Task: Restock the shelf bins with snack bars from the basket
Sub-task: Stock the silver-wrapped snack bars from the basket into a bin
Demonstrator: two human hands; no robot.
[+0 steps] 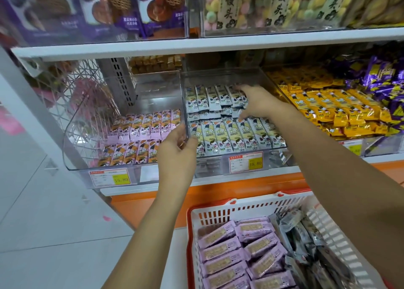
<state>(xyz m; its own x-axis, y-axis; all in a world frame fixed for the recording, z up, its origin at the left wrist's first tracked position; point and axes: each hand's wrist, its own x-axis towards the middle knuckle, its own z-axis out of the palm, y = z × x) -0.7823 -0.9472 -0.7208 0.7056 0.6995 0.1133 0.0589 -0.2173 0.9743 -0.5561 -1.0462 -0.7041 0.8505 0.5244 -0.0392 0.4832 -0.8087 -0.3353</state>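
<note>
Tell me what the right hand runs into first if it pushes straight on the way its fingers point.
The right hand meets the back row of grey-wrapped bars in the middle bin; its fingertips seem to touch them now. Depth is unclear.

Hands: 2, left hand (177, 149) at centre, right hand (258, 102) toward 1 o'clock. Basket (247, 204): 1, at 5 o'clock. Clear bins on the middle shelf: 3, namely left bin (148, 173) at 9 o'clock, middle bin (218, 79) at centre, right bin (371, 145) at 3 o'clock. Pink bars (148, 125) in left bin: 7 in back row, 5 showing in front row. Grey-white bars (236, 135) in middle bin: about 8 in front row, 5 showing in back row. Yellow bars (323, 107) in right bin: heaped, not countable. Price tags: 3, namely left tag (121, 177), middle tag (246, 162), right tag (354, 149), the last blurred. Pink packs (229, 251) in basket: about 10 showing. Grey packs (306, 234) in basket: tangled, not countable.
</note>
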